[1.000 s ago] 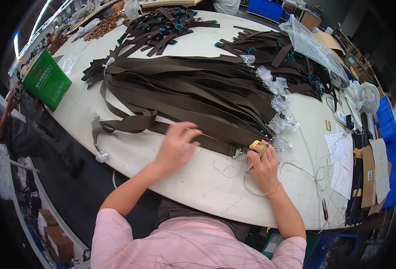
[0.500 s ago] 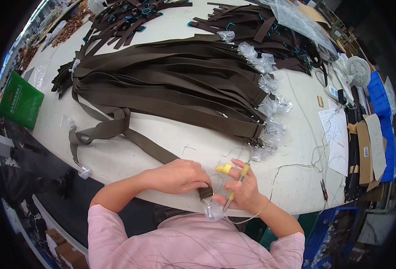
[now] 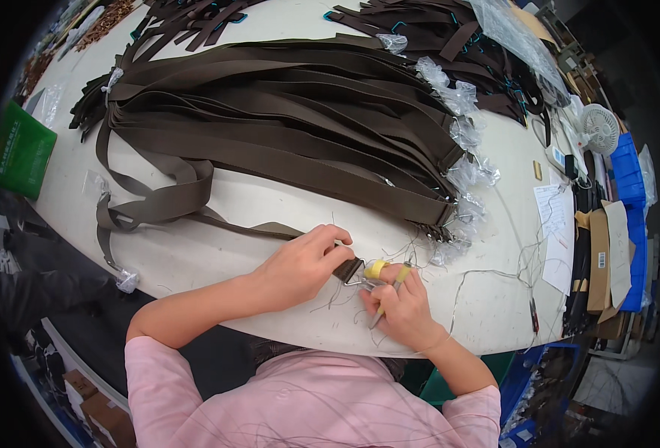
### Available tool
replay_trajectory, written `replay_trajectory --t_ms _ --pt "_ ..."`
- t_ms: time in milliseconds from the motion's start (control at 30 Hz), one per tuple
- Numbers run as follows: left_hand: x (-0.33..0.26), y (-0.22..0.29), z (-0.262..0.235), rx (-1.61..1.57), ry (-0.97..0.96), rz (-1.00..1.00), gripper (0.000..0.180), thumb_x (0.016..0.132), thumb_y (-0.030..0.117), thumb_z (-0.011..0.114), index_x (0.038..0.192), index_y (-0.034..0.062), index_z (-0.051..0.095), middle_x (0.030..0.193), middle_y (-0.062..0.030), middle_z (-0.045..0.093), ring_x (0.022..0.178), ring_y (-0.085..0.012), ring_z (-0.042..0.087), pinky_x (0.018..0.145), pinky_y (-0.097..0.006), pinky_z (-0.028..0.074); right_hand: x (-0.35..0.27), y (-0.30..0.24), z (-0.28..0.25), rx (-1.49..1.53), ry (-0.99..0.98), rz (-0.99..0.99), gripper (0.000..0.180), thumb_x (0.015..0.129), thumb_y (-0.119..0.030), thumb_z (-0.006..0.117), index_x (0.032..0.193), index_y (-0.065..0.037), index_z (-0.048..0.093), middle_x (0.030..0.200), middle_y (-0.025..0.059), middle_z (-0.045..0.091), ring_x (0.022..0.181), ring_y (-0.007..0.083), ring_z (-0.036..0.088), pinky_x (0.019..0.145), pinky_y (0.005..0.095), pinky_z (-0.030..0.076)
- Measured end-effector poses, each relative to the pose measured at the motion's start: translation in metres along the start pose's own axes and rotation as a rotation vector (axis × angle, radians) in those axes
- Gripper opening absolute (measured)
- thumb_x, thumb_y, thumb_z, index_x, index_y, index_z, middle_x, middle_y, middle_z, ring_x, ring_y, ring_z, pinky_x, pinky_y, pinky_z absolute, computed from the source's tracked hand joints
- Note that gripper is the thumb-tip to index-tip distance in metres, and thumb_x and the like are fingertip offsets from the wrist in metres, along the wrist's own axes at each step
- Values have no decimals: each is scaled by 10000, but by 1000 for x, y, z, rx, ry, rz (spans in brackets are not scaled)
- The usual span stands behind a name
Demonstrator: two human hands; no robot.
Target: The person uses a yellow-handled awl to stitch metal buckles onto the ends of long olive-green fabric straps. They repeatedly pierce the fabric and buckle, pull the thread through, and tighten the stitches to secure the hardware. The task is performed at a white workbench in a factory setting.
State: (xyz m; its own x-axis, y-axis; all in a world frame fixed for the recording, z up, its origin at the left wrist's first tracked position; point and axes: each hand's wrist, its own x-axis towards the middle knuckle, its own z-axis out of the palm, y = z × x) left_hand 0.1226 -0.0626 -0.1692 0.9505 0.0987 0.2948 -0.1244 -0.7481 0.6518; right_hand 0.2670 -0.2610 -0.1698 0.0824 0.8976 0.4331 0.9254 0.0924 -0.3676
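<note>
I work at a pale, rounded table point(image 3: 218, 257) in a crowded workshop; its near edge curves just under my wrists, and dark floor shows below it on my left. Loose threads point(image 3: 487, 276) lie scattered on the surface to the right of my fingers.

My left hand point(image 3: 300, 265) pinches the end of one brown webbing strap point(image 3: 165, 205), fingers closed on it just left of its metal buckle point(image 3: 354, 275). That strap runs away from my left fingers, loops, and ends at a small clear bag point(image 3: 126, 281) hanging off the table edge. My right hand point(image 3: 402, 306) is curled tight around a slim yellow-handled tool point(image 3: 389, 297), its tip pointing down toward me; one finger wears yellow tape point(image 3: 375, 269), touching the buckle.

Beyond my fingers lies one big pile of brown straps point(image 3: 270, 119), too many to count, their ends wrapped in crumpled clear plastic point(image 3: 464, 175). Farther off sit two smaller heaps of dark straps point(image 3: 434, 37). Far to the left of my fingers stands one green bag point(image 3: 17, 149); far right, one white fan point(image 3: 600, 128), some papers point(image 3: 554, 224) and stacked blue crates point(image 3: 632, 224).
</note>
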Motion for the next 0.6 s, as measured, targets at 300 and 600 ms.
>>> replay_trajectory --t_ms 300,600 --pt "18 -10 -8 -517 -175 -174 332 802 -4 718 1105 -10 581 1190 -117 513 1103 -242 595 959 -338 537 1 32 -17 -34 46 -12 278 807 -98 811 929 -76 563 984 130 653 939 332 641 855 453 504" --pt "15 12 16 -2 55 -69 351 720 103 841 918 19 564 1045 -116 499 979 -280 561 789 -375 524 10 33 -33 121 182 -83 277 1002 -315 636 1116 -62 635 973 140 693 892 326 666 929 478 531"
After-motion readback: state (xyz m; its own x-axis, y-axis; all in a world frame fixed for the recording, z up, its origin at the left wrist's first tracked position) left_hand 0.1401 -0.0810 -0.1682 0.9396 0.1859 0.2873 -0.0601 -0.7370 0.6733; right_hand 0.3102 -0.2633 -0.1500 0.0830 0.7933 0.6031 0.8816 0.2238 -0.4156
